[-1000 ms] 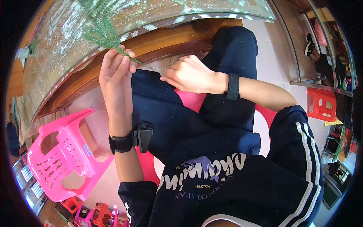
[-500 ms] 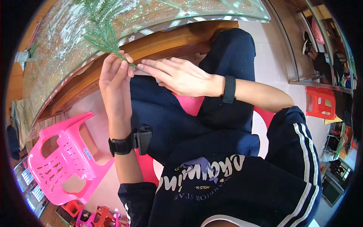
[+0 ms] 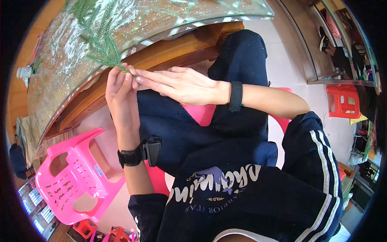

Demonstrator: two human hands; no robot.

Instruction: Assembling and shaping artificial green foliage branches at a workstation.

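Observation:
A green needled sprig (image 3: 105, 46), like a pine or fir branch, points up and left over the glass-topped table. My left hand (image 3: 123, 94) pinches its stem between thumb and fingers at the table's near edge. From the right comes my right hand (image 3: 187, 86), its fingers long and close together. Those fingertips meet at the stem's lower end, right against my left fingers. The tip of the stem is mostly covered by the fingers. Black straps circle both wrists, and the left one carries a small dark device (image 3: 152, 151).
White flecks and bits of green lie across the glass tabletop (image 3: 56, 80), whose wooden edge (image 3: 177, 50) runs above my lap. A pink plastic chair (image 3: 74, 177) stands at left, and a red stool (image 3: 343, 101) at right. A glass-fronted cabinet (image 3: 300, 40) rises at the far right.
My right hand has moved left along the stem, closing up against my left fingers. The sprig has tipped slightly lower and left. The whole view has shifted a little.

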